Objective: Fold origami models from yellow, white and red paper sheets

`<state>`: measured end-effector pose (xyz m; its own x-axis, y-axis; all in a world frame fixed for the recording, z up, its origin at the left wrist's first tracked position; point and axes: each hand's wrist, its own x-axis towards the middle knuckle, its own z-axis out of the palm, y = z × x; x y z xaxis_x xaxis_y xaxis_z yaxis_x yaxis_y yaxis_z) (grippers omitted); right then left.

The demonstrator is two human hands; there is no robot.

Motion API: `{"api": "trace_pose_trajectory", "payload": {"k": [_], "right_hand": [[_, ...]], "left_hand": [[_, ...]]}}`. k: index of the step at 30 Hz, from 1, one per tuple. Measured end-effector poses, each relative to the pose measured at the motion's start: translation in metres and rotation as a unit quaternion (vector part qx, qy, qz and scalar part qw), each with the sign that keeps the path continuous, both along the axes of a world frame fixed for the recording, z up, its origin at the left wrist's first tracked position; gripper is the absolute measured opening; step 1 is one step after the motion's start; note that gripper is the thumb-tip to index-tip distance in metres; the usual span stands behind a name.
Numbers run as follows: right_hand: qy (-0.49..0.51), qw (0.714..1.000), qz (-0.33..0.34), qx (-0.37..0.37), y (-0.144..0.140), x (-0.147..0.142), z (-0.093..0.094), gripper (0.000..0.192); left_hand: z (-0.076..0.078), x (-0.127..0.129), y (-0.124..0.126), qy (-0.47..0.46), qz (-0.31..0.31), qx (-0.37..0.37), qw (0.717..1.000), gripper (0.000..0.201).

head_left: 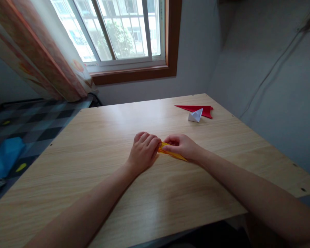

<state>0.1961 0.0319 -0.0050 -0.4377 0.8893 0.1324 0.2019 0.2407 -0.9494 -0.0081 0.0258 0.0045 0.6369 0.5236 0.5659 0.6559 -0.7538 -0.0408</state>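
A folded piece of yellow paper (pixel 176 154) is between my two hands, over the middle of the wooden table. My left hand (pixel 145 148) is closed round its left end, with the fingers curled over and hiding that part. From the right, my right hand (pixel 182 146) pinches the paper between thumb and fingers. A pointed yellow flap sticks out below the right hand toward the wrist. Beyond my hands, a small white folded paper boat (pixel 195 115) stands beside a red paper plane (pixel 196 109), partly in front of it.
The pale wooden table (pixel 105 137) has its far edge below a window (pixel 129 31) with a brown frame. A curtain (pixel 41 44) hangs at the left. Left of the table, blue paper (pixel 6 155) lies on a checked cloth (pixel 46 119). A cable (pixel 268 74) runs down the right wall.
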Motion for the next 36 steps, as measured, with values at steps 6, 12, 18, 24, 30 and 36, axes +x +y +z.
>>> {"api": "trace_pose_trajectory", "payload": {"k": [6, 12, 18, 24, 30, 36], "right_hand": [[-0.012, 0.998, -0.051, 0.026, 0.001, -0.001, -0.003, 0.025], [0.148, 0.978, -0.141, -0.045, 0.011, 0.000, -0.007, 0.026], [0.263, 0.945, -0.128, -0.145, 0.011, -0.006, -0.006, 0.036], [0.294, 0.929, -0.084, -0.208, 0.004, -0.011, -0.001, 0.035], [0.299, 0.925, -0.060, -0.227, 0.004, -0.011, -0.003, 0.035], [0.292, 0.929, -0.052, -0.219, 0.004, -0.012, -0.005, 0.031]], "left_hand": [[0.001, 0.000, -0.002, -0.060, 0.029, 0.058, 0.996, 0.022], [0.000, 0.000, -0.001, -0.249, 0.069, 0.066, 0.964, 0.041], [-0.018, 0.005, 0.013, -0.440, 0.012, -0.294, 0.848, 0.028], [-0.013, 0.012, 0.010, -0.434, -0.083, -0.481, 0.757, 0.033], [-0.005, 0.014, 0.001, -0.466, -0.111, -0.541, 0.692, 0.033], [-0.006, 0.013, 0.001, -0.470, -0.090, -0.547, 0.687, 0.031]]}}
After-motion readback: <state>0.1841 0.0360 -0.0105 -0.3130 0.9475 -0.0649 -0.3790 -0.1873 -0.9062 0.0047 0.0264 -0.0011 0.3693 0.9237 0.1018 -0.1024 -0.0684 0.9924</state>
